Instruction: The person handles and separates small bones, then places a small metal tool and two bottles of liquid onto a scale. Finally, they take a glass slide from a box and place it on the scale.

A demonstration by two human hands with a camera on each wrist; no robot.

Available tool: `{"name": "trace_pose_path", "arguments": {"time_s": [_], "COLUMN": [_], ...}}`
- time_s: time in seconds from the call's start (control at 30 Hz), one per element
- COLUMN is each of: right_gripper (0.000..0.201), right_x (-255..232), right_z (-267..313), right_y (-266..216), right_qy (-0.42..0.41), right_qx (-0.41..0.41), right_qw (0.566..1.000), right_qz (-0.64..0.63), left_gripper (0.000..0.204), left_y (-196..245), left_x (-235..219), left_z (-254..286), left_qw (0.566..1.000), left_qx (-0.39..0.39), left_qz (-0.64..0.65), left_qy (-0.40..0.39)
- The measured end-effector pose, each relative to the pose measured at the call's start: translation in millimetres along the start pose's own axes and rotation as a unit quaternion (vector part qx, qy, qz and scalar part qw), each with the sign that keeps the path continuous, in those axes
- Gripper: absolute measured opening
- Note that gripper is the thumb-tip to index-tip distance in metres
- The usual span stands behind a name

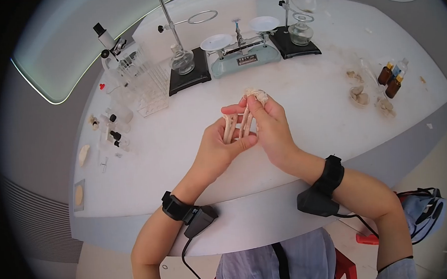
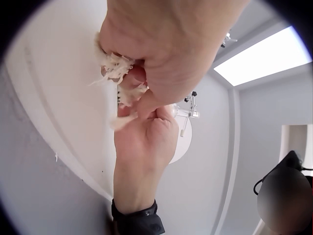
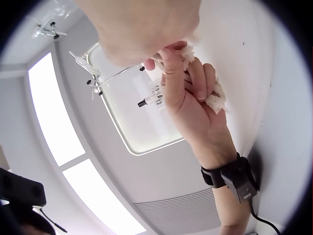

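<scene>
Both hands meet above the white table (image 1: 195,181). In the head view the left hand (image 1: 221,149) has its fingers curled round a pale, stick-like piece (image 1: 229,127). Close beside it, the right hand (image 1: 274,127) pinches a pale, frayed fibrous piece (image 1: 257,95) near its top, with pale strands running down between the hands. Frayed ends (image 2: 116,67) show at a hand in the left wrist view, and a shaggy tuft (image 3: 216,99) sticks out by the left hand (image 3: 195,105) in the right wrist view. What the material is, I cannot tell.
Behind the hands stand a balance (image 1: 246,59) and two stands with black bases (image 1: 189,76). A test-tube rack (image 1: 152,95), a microscope (image 1: 108,41) and dropper bottles (image 1: 115,135) are at the left. Brown bottles (image 1: 392,87) and pale clumps (image 1: 358,96) lie at the right.
</scene>
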State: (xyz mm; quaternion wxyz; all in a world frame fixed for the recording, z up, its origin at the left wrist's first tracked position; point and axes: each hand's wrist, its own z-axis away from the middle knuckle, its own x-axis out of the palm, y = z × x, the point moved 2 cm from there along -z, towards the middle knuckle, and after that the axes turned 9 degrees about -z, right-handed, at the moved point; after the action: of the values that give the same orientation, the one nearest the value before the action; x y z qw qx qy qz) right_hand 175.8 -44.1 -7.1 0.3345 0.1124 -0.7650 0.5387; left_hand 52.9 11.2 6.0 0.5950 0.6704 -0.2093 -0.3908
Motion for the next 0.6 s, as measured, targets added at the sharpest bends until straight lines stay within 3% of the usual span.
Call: {"name": "trace_pose_path", "arguments": {"time_s": [0.03, 0.1, 0.13, 0.27, 0.33, 0.43, 0.6], "right_gripper": [0.029, 0.028, 0.027, 0.025, 0.023, 0.021, 0.023], "right_x": [1, 0, -1, -11, -17, -28, -8], "right_z": [1, 1, 1, -9, -16, -22, -8], "right_y": [-1, -2, -3, -7, -13, -13, -12], "right_qy": [0.005, 0.013, 0.021, 0.043, 0.134, 0.122, 0.053], "right_qx": [-0.01, 0.015, 0.04, 0.06, -0.014, -0.011, 0.099], "right_qw": [1.0, 1.0, 0.998, 0.995, 0.988, 0.985, 0.991], "right_qz": [0.012, -0.012, -0.036, -0.074, -0.081, -0.124, -0.07], "left_gripper": [0.03, 0.022, 0.015, 0.021, 0.039, 0.051, 0.048], "left_y": [-1, -3, -6, -5, -6, 0, -2], "left_x": [0, 3, 7, 0, -8, -13, -19], "left_z": [0, 1, 2, 2, 1, -2, -4], "left_qw": [1.0, 0.996, 0.997, 0.997, 0.999, 0.994, 0.982], "left_qx": [0.0, 0.013, 0.049, 0.041, -0.002, 0.033, 0.075], "left_qz": [0.0, -0.013, -0.014, -0.04, 0.036, 0.091, 0.173], "left_qy": [0.0, -0.086, -0.057, -0.056, -0.018, 0.05, 0.014]}}
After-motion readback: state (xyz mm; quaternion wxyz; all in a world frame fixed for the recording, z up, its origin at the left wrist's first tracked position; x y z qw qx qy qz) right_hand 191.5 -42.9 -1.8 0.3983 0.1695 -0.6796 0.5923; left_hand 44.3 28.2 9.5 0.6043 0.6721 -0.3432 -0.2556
